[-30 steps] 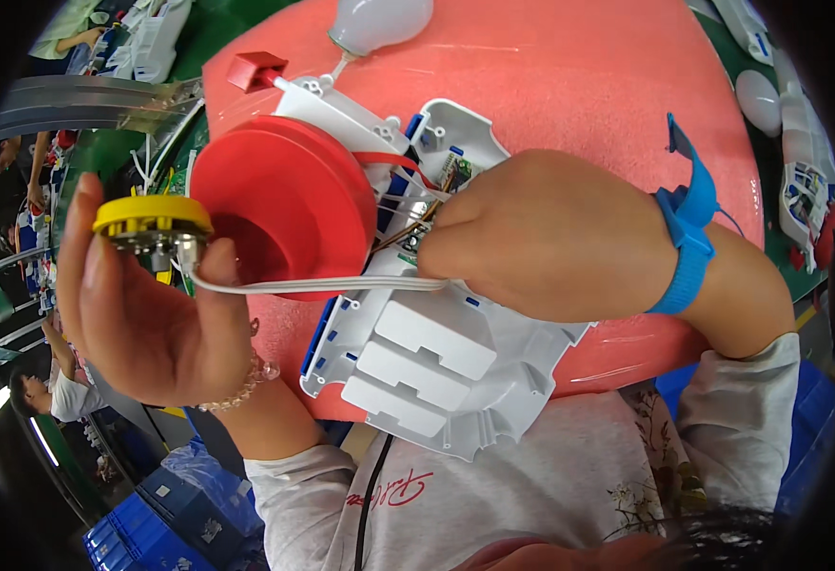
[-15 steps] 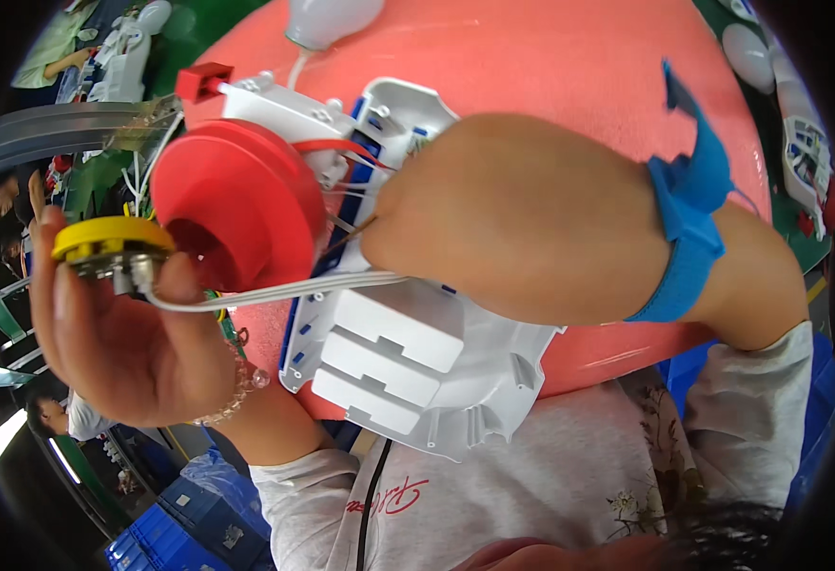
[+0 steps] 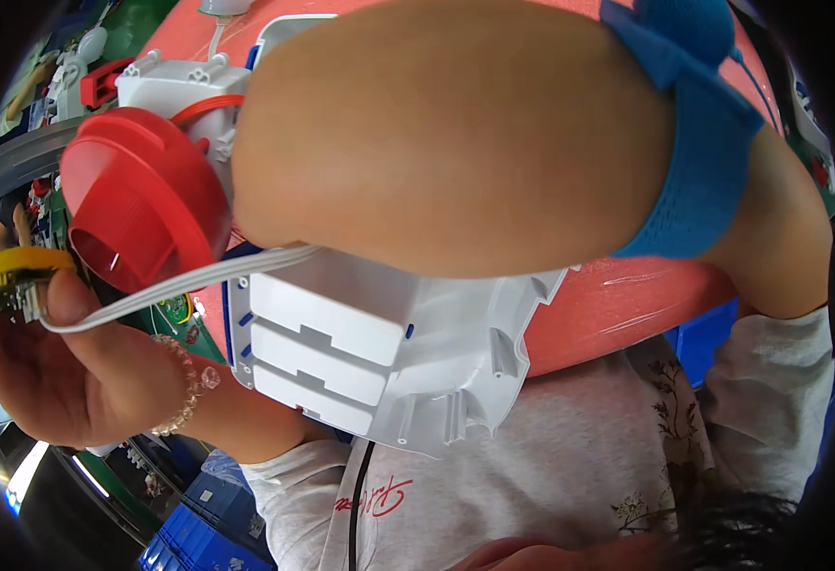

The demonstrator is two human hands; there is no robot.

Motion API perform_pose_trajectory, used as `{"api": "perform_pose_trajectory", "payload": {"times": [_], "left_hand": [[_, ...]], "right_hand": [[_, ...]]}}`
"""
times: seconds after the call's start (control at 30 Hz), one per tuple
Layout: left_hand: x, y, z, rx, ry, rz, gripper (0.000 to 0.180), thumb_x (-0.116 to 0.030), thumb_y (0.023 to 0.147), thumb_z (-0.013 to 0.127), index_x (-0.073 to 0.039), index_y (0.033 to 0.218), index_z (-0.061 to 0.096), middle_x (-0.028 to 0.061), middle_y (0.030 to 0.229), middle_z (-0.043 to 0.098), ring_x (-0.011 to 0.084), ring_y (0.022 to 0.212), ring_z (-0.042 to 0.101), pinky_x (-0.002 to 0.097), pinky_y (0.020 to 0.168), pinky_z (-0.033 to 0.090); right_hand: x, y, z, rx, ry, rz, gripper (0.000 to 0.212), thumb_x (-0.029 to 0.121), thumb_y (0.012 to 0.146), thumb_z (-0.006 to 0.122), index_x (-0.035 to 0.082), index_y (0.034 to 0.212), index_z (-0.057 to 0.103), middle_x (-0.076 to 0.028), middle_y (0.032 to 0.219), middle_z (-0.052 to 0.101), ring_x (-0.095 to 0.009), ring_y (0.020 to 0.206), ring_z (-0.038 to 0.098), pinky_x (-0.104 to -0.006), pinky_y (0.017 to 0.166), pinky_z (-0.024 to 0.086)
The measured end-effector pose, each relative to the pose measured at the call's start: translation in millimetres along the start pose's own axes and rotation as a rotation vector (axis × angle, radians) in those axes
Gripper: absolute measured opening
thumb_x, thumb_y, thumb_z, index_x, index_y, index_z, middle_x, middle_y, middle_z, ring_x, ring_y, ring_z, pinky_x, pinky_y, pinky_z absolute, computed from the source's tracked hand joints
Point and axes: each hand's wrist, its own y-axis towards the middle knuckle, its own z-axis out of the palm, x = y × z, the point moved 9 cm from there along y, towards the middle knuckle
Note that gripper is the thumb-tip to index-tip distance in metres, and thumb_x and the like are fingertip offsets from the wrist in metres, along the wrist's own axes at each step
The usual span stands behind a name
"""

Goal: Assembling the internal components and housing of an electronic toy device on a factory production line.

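Observation:
At the far left, my left hand (image 3: 84, 381) pinches a round yellow-rimmed part (image 3: 22, 266) between thumb and fingers. Small metal pins and circuitry show under its rim. A flat white cable (image 3: 184, 283) runs from it and disappears beneath my right hand (image 3: 341, 143), whose fingers are hidden behind its back. That hand is over a white plastic housing (image 3: 455, 352) with stepped compartments. Beside it is a red funnel-shaped part (image 3: 146, 195), with a white box-like part (image 3: 175, 84) behind and a red wire (image 3: 210, 108) passing to my right hand.
A pink padded surface (image 3: 617, 319) lies under the housing. A blue strap (image 3: 698, 162) circles my right wrist. Part of a whitish rounded object (image 3: 224, 6) shows at the top. Blue crates (image 3: 203, 523) stand at the lower left. Other people work at the far left.
My left hand has moved further left with the yellow-rimmed part. My right hand has come closer to the camera and covers more of the housing. The red funnel and housing appear shifted left.

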Motion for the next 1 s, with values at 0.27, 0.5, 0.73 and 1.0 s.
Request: {"api": "perform_pose_trajectory", "payload": {"times": [0.27, 0.5, 0.73, 1.0], "left_hand": [[0, -7, 4, -0.029, -0.001, 0.010, 0.032, -0.001, 0.076, 0.066, 0.005, 0.105, 0.054, 0.0190, 0.094, 0.063, 0.0233, 0.083, 0.064, 0.0327, 0.072, 0.055], [-1, -12, 1, 0.038, 0.111, 0.046, 0.046, -0.010, 0.074, 0.070, 0.006, 0.112, 0.048, 0.0223, 0.107, 0.058, 0.0344, 0.099, 0.058, 0.0382, 0.084, 0.050], [-5, -10, 6, 0.085, 0.124, 0.124, 0.047, -0.012, 0.074, 0.071, 0.004, 0.112, 0.048, 0.0222, 0.106, 0.058, 0.0343, 0.099, 0.058, 0.0379, 0.084, 0.050], [-4, 1, -2, -0.041, 0.044, 0.135, 0.038, -0.018, 0.071, 0.075, 0.000, 0.101, 0.060, 0.0128, 0.088, 0.066, 0.0221, 0.079, 0.065, 0.0271, 0.069, 0.053]], "right_hand": [[23, -32, -9, 0.030, -0.008, 0.025, 0.014, 0.015, 0.064, 0.061, 0.001, 0.069, 0.063, -0.014, 0.064, 0.059, -0.026, 0.058, 0.058, -0.0346, 0.052, 0.047], [5, -41, -9, 0.069, -0.008, 0.029, 0.014, 0.014, 0.065, 0.060, 0.001, 0.070, 0.063, -0.013, 0.066, 0.059, -0.026, 0.061, 0.058, -0.0343, 0.054, 0.047], [-12, -8, -2, 0.092, -0.010, 0.051, 0.014, 0.014, 0.066, 0.060, 0.002, 0.072, 0.063, -0.012, 0.069, 0.060, -0.025, 0.064, 0.058, -0.0340, 0.056, 0.047], [-19, 4, -6, 0.122, 0.002, 0.081, 0.014, 0.014, 0.067, 0.060, 0.003, 0.074, 0.063, -0.011, 0.071, 0.060, -0.024, 0.068, 0.058, -0.0336, 0.058, 0.048]]}}
